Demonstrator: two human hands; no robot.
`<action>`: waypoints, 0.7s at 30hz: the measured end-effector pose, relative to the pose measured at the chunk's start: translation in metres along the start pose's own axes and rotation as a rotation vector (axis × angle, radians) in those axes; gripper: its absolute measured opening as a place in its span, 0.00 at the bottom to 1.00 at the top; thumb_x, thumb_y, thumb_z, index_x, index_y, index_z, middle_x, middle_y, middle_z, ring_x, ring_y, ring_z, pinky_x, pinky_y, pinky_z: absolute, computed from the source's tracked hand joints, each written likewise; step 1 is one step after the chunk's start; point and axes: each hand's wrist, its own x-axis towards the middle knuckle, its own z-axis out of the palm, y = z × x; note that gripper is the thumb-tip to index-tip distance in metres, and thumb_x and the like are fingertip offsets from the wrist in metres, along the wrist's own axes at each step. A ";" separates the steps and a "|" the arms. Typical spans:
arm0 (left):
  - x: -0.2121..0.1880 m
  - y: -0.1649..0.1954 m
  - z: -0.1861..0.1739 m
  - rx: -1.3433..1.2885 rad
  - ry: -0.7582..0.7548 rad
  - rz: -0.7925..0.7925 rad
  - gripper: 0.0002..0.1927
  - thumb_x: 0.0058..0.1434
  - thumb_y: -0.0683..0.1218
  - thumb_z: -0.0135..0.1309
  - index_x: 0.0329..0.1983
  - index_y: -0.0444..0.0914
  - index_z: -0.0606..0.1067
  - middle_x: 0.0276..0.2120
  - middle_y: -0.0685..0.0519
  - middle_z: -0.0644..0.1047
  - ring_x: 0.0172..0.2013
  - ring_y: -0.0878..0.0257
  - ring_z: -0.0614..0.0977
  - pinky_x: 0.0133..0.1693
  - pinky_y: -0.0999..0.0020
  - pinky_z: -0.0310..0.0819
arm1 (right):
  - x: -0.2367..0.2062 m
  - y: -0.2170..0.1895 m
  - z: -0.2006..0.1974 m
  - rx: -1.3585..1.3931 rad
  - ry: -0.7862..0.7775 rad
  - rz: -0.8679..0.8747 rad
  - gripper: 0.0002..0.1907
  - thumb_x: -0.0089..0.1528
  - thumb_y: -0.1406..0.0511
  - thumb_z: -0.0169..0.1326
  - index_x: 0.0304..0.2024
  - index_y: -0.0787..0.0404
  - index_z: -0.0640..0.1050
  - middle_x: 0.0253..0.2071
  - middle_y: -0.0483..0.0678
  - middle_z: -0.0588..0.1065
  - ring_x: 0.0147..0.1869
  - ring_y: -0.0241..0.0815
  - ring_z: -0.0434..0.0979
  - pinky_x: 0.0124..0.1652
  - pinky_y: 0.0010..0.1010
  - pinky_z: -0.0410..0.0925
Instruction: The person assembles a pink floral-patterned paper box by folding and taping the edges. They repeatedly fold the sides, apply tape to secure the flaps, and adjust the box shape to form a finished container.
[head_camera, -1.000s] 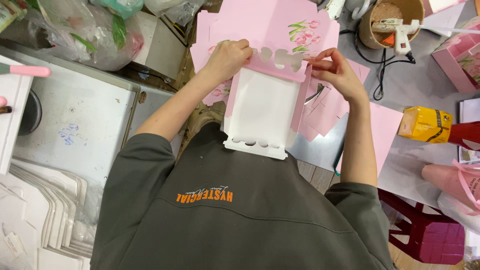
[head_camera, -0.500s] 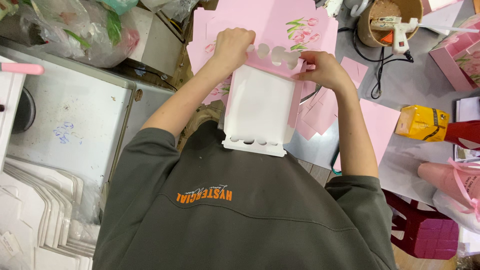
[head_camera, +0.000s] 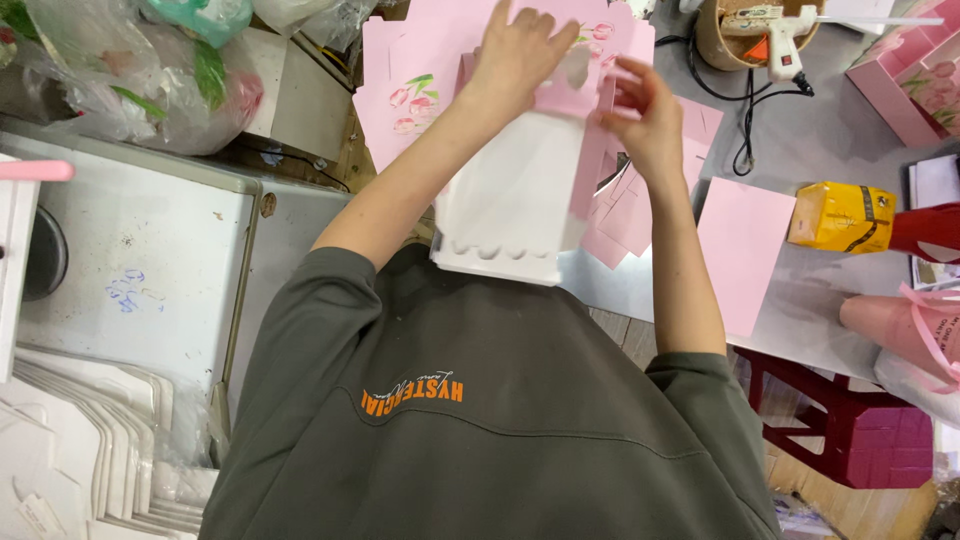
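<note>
Item: pink-and-white card box (head_camera: 515, 195), held above the table's near edge. Left hand (head_camera: 520, 50) grips its pink top flap; right hand (head_camera: 645, 125) pinches the side panel. Partly folded (sides up, top unclosed). Glue gun (head_camera: 775, 30) at far edge.

A grey table (head_camera: 850, 140) fills the right and far side. On it, far right, stands a round brown tub (head_camera: 722, 40) holding a white glue gun (head_camera: 775, 28), whose black cord (head_camera: 745, 120) trails toward the near side. A flat pink sheet (head_camera: 742, 250) lies near the table's near edge, with a yellow carton (head_camera: 840, 217) just to its right. Loose pink card pieces (head_camera: 625, 215) lie to its left. A pink box (head_camera: 905, 75) sits at the far right corner.
</note>
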 end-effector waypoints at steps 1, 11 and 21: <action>0.004 0.002 0.002 -0.089 -0.028 0.010 0.34 0.40 0.45 0.72 0.53 0.39 0.74 0.39 0.48 0.80 0.40 0.49 0.84 0.42 0.49 0.77 | 0.004 -0.002 -0.001 0.124 0.027 -0.026 0.35 0.55 0.74 0.63 0.66 0.62 0.71 0.59 0.57 0.78 0.58 0.39 0.81 0.54 0.32 0.76; -0.010 0.001 0.014 -0.511 -0.212 -0.029 0.26 0.55 0.40 0.65 0.57 0.44 0.73 0.40 0.46 0.82 0.43 0.45 0.83 0.42 0.50 0.75 | -0.092 0.020 0.066 0.829 0.334 0.173 0.28 0.68 0.65 0.57 0.68 0.64 0.64 0.66 0.49 0.67 0.75 0.46 0.65 0.71 0.41 0.62; 0.026 0.008 0.011 -0.736 -0.544 0.200 0.44 0.49 0.27 0.46 0.71 0.46 0.66 0.55 0.51 0.80 0.57 0.52 0.78 0.57 0.60 0.72 | -0.055 0.029 0.107 0.875 0.498 0.094 0.38 0.70 0.55 0.48 0.77 0.55 0.50 0.76 0.46 0.55 0.79 0.44 0.55 0.72 0.43 0.52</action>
